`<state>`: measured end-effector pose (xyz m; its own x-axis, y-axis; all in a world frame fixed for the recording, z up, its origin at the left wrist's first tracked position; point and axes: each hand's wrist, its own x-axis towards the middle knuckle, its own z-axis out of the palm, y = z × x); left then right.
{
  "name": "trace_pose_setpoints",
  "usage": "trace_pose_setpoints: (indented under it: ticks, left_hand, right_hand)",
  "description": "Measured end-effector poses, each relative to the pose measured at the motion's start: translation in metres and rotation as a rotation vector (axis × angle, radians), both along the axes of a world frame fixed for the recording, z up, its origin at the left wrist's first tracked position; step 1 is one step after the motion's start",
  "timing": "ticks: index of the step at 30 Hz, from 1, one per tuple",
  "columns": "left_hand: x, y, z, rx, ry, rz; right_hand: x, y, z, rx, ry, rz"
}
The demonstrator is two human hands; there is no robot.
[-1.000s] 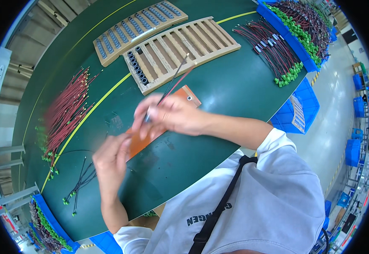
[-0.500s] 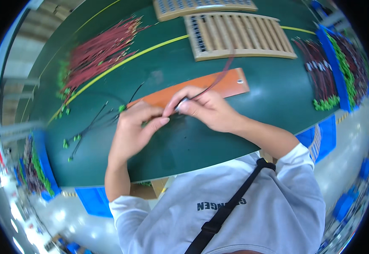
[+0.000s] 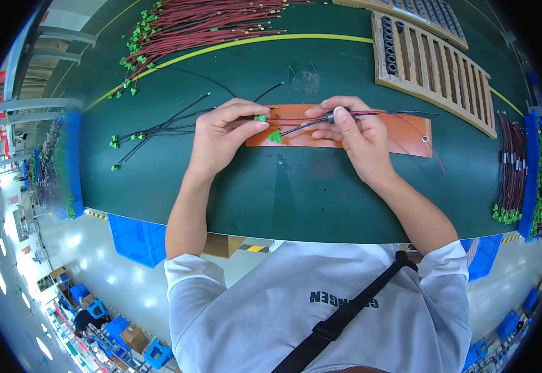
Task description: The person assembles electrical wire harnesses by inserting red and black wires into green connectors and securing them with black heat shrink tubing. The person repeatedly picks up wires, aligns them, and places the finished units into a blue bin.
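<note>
My left hand (image 3: 224, 137) pinches a green connector (image 3: 261, 117) between thumb and fingers. Red wires run from that connector toward my right hand (image 3: 361, 137). There my thumb and fingers close on a small black ring (image 3: 331, 117), with red and black wires passing through it. A second green connector (image 3: 275, 136), on the black wire, hangs free between my hands. Beneath both hands lies an orange strip (image 3: 398, 138) with a hole at its right end. Several black wires (image 3: 165, 124) with green connectors lie left of my left hand.
Many red wires (image 3: 202, 25) with green connectors lie at the far left. A slotted cardboard tray (image 3: 435, 74) with black rings in one row stands far right, another tray (image 3: 420, 15) behind it. Bundled wires (image 3: 512, 168) lie beside a blue bin (image 3: 530, 180) at the right.
My hands have moved apart, and the green connectors with the wires between them now show. The view has shifted, so the red wires and trays appear higher up.
</note>
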<state>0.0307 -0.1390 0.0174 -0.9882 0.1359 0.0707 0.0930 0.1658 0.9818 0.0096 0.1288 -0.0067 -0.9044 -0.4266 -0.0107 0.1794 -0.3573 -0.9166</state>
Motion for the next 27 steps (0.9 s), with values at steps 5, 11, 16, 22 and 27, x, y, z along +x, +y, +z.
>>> trace_pose_setpoints:
  ticks: [5, 11, 16, 22, 27]
  left_hand:
    - [0.0, 0.009, -0.009, -0.126, 0.076, 0.037]
    - [-0.002, 0.012, -0.013, -0.273, 0.236, 0.042]
    - [-0.004, 0.015, -0.011, -0.3, 0.296, 0.085]
    - [-0.008, 0.017, -0.008, -0.489, 0.347, 0.054]
    - [-0.009, 0.017, -0.005, -0.627, 0.418, -0.01]
  right_hand:
    - [-0.001, 0.003, 0.002, -0.006, 0.025, 0.011]
    - [-0.002, 0.002, 0.001, -0.025, 0.035, 0.003]
    - [-0.003, 0.002, 0.0, -0.04, 0.049, -0.013]
    - [-0.002, 0.001, 0.0, -0.015, 0.047, -0.029]
    - [-0.002, 0.001, -0.001, 0.018, 0.082, -0.03]
